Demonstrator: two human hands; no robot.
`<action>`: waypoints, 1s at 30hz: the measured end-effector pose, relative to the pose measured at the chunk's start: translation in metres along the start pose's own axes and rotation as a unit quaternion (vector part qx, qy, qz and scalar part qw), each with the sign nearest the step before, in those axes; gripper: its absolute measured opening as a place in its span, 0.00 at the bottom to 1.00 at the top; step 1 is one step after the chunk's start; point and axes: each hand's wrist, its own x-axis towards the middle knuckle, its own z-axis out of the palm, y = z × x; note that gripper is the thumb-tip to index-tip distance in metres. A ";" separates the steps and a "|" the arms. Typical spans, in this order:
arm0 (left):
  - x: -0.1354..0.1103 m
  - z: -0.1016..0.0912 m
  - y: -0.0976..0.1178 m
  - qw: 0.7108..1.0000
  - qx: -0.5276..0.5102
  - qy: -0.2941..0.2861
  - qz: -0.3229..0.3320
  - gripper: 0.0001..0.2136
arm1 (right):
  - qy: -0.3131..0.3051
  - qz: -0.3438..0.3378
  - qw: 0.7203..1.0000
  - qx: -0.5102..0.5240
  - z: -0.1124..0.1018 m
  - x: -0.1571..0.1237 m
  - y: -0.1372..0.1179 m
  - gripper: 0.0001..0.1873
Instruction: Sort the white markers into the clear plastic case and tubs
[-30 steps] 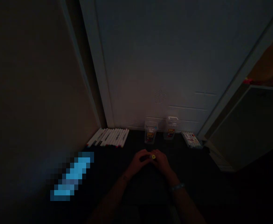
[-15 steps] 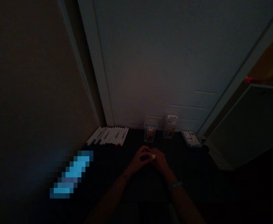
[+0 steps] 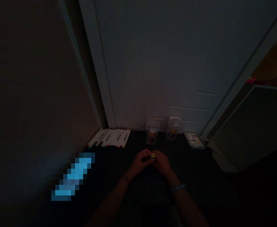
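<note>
Fingers (image 3: 144,152) of left hand (image 3: 138,162) and right hand (image 3: 162,162) pinch a small yellow object (image 3: 153,156) that, fumbled in this gloom, might drop near the clear tub (image 3: 151,132) at twelve o'clock.

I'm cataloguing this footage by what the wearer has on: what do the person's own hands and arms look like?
The left hand and right hand are ungloved, with no sleeves visible. A bluish band circles the right wrist. A small dark mark shows near the left wrist; it's too dim to identify.
</note>
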 end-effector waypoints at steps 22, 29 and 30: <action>0.007 -0.020 -0.018 0.966 0.069 0.244 -0.054 0.13 | 0.228 0.200 0.869 0.391 -0.016 0.005 0.006 0.14; 0.004 -0.012 -0.018 0.989 0.139 0.045 -0.004 0.15 | 0.242 0.086 0.926 0.277 -0.023 0.000 -0.005 0.12; 0.003 -0.011 -0.019 0.990 0.137 0.023 -0.011 0.16 | 0.242 0.070 0.933 0.258 -0.023 -0.001 -0.006 0.11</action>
